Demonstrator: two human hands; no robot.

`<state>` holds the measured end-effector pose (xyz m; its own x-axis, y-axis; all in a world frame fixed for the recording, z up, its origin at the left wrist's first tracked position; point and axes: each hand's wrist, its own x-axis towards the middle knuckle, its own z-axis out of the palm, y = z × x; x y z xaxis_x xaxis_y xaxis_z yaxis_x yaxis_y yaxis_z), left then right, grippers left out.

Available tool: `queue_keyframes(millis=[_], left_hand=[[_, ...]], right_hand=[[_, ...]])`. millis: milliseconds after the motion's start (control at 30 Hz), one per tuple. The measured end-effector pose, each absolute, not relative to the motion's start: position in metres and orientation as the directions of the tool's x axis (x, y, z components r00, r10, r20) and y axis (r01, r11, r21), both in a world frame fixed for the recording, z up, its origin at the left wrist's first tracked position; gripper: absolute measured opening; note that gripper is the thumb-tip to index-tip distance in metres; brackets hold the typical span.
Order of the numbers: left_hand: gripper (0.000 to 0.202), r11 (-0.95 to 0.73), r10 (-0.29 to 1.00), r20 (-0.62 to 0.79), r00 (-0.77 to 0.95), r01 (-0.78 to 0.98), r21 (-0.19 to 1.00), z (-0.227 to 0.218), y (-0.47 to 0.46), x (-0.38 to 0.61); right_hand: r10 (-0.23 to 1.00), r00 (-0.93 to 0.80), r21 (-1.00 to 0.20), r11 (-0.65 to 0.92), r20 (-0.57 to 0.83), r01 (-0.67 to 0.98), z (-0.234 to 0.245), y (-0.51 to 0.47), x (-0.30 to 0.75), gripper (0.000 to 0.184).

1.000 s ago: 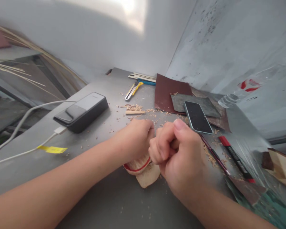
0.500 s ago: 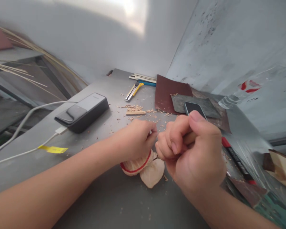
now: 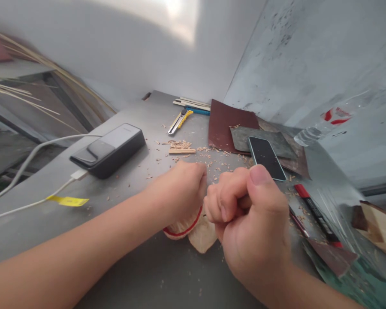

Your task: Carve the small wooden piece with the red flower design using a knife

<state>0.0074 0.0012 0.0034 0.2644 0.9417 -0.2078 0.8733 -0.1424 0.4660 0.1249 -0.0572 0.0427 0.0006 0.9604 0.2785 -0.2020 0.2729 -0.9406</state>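
My left hand (image 3: pixel 180 189) is closed over a pale wooden piece (image 3: pixel 203 237) on the grey table (image 3: pixel 141 266). A white cloth with a red edge (image 3: pixel 180 227) is bunched under that hand. My right hand (image 3: pixel 251 219) is a tight fist right against the left hand, thumb on top, gripping a small tool. The fingers hide almost all of the tool, and its tip cannot be seen. Both hands meet over the wooden piece near the table's front.
A black power bank (image 3: pixel 107 148) with a white cable (image 3: pixel 35 150) and yellow tag (image 3: pixel 67 200) lies left. Behind the hands: wood shavings (image 3: pixel 180 146), a yellow utility knife (image 3: pixel 180 120), maroon sandpaper (image 3: pixel 228 124), a phone (image 3: pixel 266 156). A red-and-black pen (image 3: pixel 315 214) and wooden block (image 3: pixel 379 225) lie right.
My right fist rose and tilted half a second ago, then came back down against the left hand. The wooden piece and cloth shifted slightly under the left hand.
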Motion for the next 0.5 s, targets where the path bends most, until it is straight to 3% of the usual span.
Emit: queue_keyframes(millis=[200, 300, 500], left_hand=[[0.012, -0.21, 0.928, -0.2, 0.313, 0.886, 0.413, 0.022, -0.007, 0.004], [0.009, -0.229, 0.928, -0.167, 0.334, 0.863, 0.451, 0.016, -0.007, 0.002], [0.01, -0.238, 0.932, -0.111, 0.346, 0.811, 0.534, -0.005, -0.002, -0.002]], right_hand=[[0.934, -0.05, -0.915, 0.334, 0.353, -0.225, 0.03, -0.06, 0.125, 0.054], [0.925, -0.084, -0.902, 0.337, 0.37, -0.269, 0.025, -0.057, 0.124, 0.054], [0.96, -0.055, -0.934, 0.252, 0.274, -0.252, 0.026, -0.047, 0.122, 0.056]])
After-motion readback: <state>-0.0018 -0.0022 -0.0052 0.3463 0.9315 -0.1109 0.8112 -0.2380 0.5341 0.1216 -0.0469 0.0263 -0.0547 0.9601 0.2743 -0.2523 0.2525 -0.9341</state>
